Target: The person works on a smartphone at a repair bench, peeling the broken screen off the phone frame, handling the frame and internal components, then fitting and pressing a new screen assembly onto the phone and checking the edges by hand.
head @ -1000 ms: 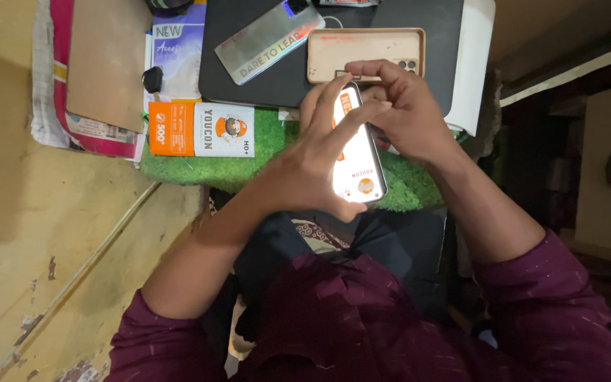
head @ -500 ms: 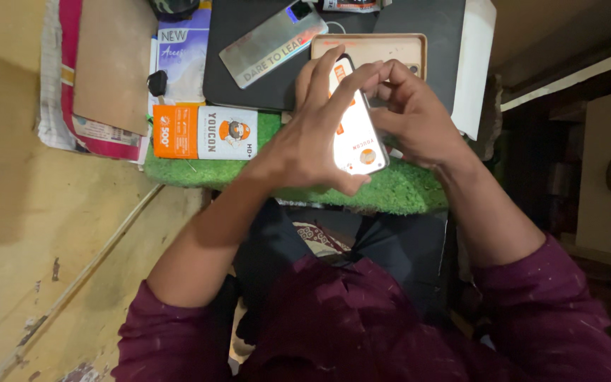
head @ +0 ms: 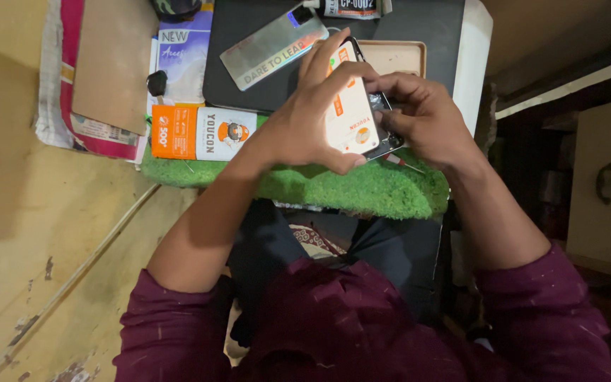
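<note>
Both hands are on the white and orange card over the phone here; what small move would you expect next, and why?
Probably peeling the card a little further off the phone. The left hand grips the card along its edge, while the right hand pinches at the phone's dark edge, which shows beside the card. Both are held just above the green mat, so a slow, steady pull seems likely.

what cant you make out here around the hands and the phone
Head view only:
- Phone: most of it hidden by left hand and right hand.
- Tan tray: partly behind the hands.
- Tube: cut off by the top edge.
- Red-tipped tool: mostly under the right hand.
</note>
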